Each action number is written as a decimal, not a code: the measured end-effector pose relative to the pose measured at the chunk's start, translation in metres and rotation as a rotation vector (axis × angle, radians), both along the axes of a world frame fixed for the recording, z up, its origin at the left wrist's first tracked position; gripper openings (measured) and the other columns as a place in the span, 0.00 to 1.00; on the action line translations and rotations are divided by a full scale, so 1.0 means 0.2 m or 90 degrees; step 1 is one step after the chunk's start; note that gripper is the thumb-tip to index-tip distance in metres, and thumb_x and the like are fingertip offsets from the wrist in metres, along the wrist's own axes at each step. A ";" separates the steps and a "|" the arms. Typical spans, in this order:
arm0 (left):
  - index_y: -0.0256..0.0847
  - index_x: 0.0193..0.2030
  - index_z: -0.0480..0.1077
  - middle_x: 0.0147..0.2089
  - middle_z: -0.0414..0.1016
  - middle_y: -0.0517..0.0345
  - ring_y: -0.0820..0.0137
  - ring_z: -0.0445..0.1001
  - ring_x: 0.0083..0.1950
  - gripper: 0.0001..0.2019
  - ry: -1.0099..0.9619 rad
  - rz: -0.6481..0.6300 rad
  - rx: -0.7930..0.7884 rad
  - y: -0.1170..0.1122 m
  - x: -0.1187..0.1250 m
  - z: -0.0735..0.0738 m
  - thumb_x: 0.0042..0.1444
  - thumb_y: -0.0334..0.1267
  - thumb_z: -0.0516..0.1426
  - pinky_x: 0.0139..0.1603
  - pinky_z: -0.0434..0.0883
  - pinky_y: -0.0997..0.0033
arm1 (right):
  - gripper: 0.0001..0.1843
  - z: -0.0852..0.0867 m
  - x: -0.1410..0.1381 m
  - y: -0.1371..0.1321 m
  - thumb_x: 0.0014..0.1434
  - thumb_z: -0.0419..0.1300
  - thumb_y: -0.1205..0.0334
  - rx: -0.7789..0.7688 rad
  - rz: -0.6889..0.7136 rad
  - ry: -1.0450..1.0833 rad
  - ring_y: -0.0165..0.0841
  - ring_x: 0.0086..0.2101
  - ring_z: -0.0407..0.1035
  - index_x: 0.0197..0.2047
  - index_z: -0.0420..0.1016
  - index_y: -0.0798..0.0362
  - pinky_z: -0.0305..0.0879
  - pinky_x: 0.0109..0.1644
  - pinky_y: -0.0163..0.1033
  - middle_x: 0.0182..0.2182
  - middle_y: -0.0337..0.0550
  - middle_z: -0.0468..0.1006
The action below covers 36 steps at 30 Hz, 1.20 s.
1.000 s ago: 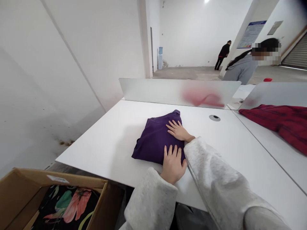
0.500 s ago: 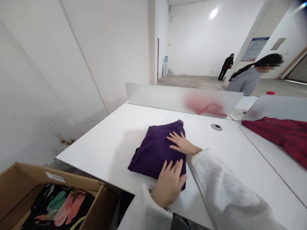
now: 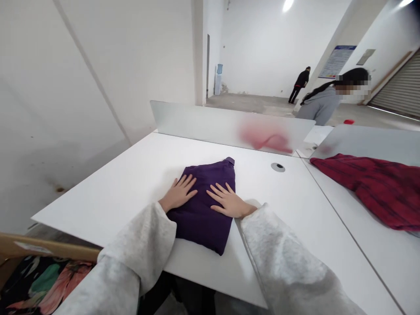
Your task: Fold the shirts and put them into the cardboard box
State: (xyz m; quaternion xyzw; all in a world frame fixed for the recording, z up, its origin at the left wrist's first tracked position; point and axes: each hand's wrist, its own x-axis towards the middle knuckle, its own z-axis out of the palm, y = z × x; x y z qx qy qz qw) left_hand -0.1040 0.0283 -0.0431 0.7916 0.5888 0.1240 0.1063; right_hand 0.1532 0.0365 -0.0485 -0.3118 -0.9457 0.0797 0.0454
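Resting palm-down, left hand and right hand spread their fingers apart on a folded purple garment.

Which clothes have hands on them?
The folded purple garment, under the left hand and right hand. The red plaid cloth and flowery cloth lie apart.

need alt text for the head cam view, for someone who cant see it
The left hand and right hand press flat on a folded purple garment on a white desk. A dark red checked cloth lies on the next desk, and a cardboard box holds floral fabric at lower left.
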 end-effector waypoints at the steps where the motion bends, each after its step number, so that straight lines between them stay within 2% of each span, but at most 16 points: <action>1: 0.42 0.58 0.66 0.64 0.64 0.44 0.56 0.53 0.69 0.25 0.006 0.034 0.002 0.01 -0.05 -0.01 0.59 0.51 0.47 0.66 0.45 0.45 | 0.37 0.00 0.00 0.00 0.64 0.38 0.39 -0.002 -0.003 0.003 0.46 0.66 0.37 0.70 0.46 0.50 0.30 0.67 0.60 0.68 0.49 0.46; 4: 0.41 0.52 0.70 0.62 0.65 0.41 0.48 0.54 0.68 0.23 0.032 0.098 -0.001 0.02 -0.17 -0.01 0.59 0.51 0.45 0.62 0.46 0.34 | 0.37 0.00 0.00 0.00 0.64 0.38 0.38 -0.011 -0.006 0.011 0.46 0.66 0.37 0.70 0.46 0.50 0.29 0.67 0.60 0.68 0.49 0.46; 7: 0.36 0.54 0.69 0.64 0.62 0.37 0.43 0.53 0.67 0.25 0.087 0.164 0.063 -0.05 -0.20 0.04 0.61 0.50 0.43 0.60 0.50 0.32 | 0.37 -0.01 -0.01 0.00 0.64 0.39 0.39 -0.022 -0.003 0.017 0.47 0.66 0.37 0.70 0.47 0.51 0.28 0.67 0.60 0.68 0.49 0.46; 10: 0.30 0.62 0.61 0.65 0.59 0.36 0.45 0.52 0.68 0.29 0.117 0.177 0.193 -0.23 -0.04 0.11 0.63 0.49 0.41 0.64 0.49 0.38 | 0.36 0.00 -0.01 0.00 0.64 0.42 0.40 -0.024 -0.013 0.032 0.46 0.66 0.37 0.69 0.48 0.49 0.29 0.67 0.60 0.68 0.48 0.47; 12: 0.33 0.65 0.58 0.67 0.57 0.42 0.51 0.51 0.69 0.28 0.102 0.100 0.248 -0.38 0.15 0.14 0.64 0.48 0.40 0.66 0.49 0.43 | 0.35 0.02 -0.01 0.00 0.65 0.43 0.43 -0.023 -0.013 0.052 0.44 0.66 0.38 0.69 0.48 0.51 0.31 0.67 0.59 0.67 0.48 0.49; 14: 0.39 0.66 0.57 0.68 0.57 0.49 0.56 0.52 0.69 0.27 0.087 -0.008 0.261 -0.52 0.34 0.12 0.65 0.48 0.41 0.68 0.49 0.48 | 0.31 0.05 -0.01 -0.02 0.67 0.43 0.49 -0.030 0.018 0.079 0.41 0.66 0.40 0.69 0.50 0.53 0.33 0.68 0.56 0.66 0.47 0.52; 16: 0.37 0.67 0.53 0.68 0.56 0.49 0.58 0.53 0.69 0.27 0.081 -0.063 0.252 -0.63 0.49 0.06 0.65 0.46 0.43 0.67 0.53 0.50 | 0.27 0.08 -0.01 -0.05 0.68 0.41 0.56 -0.056 0.075 0.114 0.36 0.66 0.43 0.68 0.52 0.53 0.37 0.69 0.51 0.66 0.43 0.54; 18: 0.33 0.67 0.53 0.68 0.56 0.46 0.56 0.55 0.68 0.27 0.076 -0.053 0.259 -0.69 0.57 0.00 0.65 0.44 0.44 0.66 0.55 0.49 | 0.27 0.09 -0.02 -0.09 0.67 0.39 0.61 -0.092 0.121 0.146 0.31 0.66 0.43 0.68 0.51 0.54 0.40 0.69 0.45 0.65 0.41 0.55; 20: 0.32 0.67 0.54 0.67 0.57 0.45 0.55 0.56 0.68 0.26 0.076 -0.041 0.261 -0.72 0.58 -0.05 0.65 0.42 0.44 0.65 0.56 0.49 | 0.29 0.08 -0.03 -0.13 0.66 0.40 0.65 -0.131 0.136 0.152 0.29 0.65 0.43 0.69 0.47 0.56 0.42 0.68 0.43 0.66 0.43 0.55; 23: 0.34 0.66 0.56 0.66 0.59 0.48 0.58 0.59 0.66 0.24 0.069 -0.043 0.242 -0.74 0.56 -0.07 0.65 0.41 0.44 0.65 0.58 0.52 | 0.31 0.02 -0.01 -0.14 0.64 0.43 0.67 -0.133 0.141 0.110 0.33 0.66 0.41 0.70 0.45 0.55 0.37 0.69 0.49 0.66 0.45 0.54; 26: 0.38 0.63 0.61 0.64 0.63 0.52 0.60 0.62 0.65 0.22 0.051 -0.028 0.221 -0.74 0.56 -0.05 0.65 0.40 0.44 0.64 0.60 0.54 | 0.28 -0.02 0.04 -0.06 0.66 0.45 0.57 -0.057 0.094 0.059 0.42 0.67 0.37 0.68 0.52 0.50 0.31 0.67 0.59 0.67 0.44 0.51; 28: 0.39 0.62 0.63 0.63 0.65 0.54 0.61 0.63 0.64 0.21 0.038 -0.021 0.211 -0.75 0.57 -0.04 0.65 0.40 0.45 0.64 0.60 0.53 | 0.28 -0.04 0.09 0.03 0.67 0.44 0.52 -0.010 0.031 0.033 0.44 0.66 0.37 0.67 0.54 0.51 0.32 0.67 0.60 0.67 0.46 0.49; 31: 0.40 0.61 0.64 0.62 0.66 0.53 0.60 0.63 0.63 0.21 0.017 -0.017 0.199 -0.75 0.60 -0.03 0.65 0.40 0.45 0.65 0.59 0.52 | 0.29 -0.05 0.16 0.16 0.67 0.43 0.51 0.039 -0.072 0.022 0.44 0.66 0.37 0.68 0.52 0.53 0.35 0.67 0.59 0.67 0.48 0.47; 34: 0.39 0.62 0.63 0.64 0.64 0.52 0.59 0.61 0.65 0.22 -0.008 -0.021 0.158 -0.75 0.59 -0.02 0.65 0.41 0.44 0.66 0.57 0.50 | 0.31 -0.08 0.18 0.22 0.67 0.42 0.50 0.051 -0.187 0.053 0.47 0.67 0.33 0.69 0.48 0.51 0.36 0.65 0.64 0.68 0.45 0.45; 36: 0.39 0.64 0.60 0.65 0.61 0.51 0.58 0.57 0.67 0.23 -0.021 -0.072 0.093 -0.76 0.54 0.02 0.66 0.43 0.43 0.67 0.55 0.48 | 0.31 -0.11 0.19 0.23 0.66 0.42 0.49 0.034 -0.231 0.093 0.49 0.66 0.33 0.69 0.48 0.49 0.39 0.65 0.65 0.68 0.43 0.44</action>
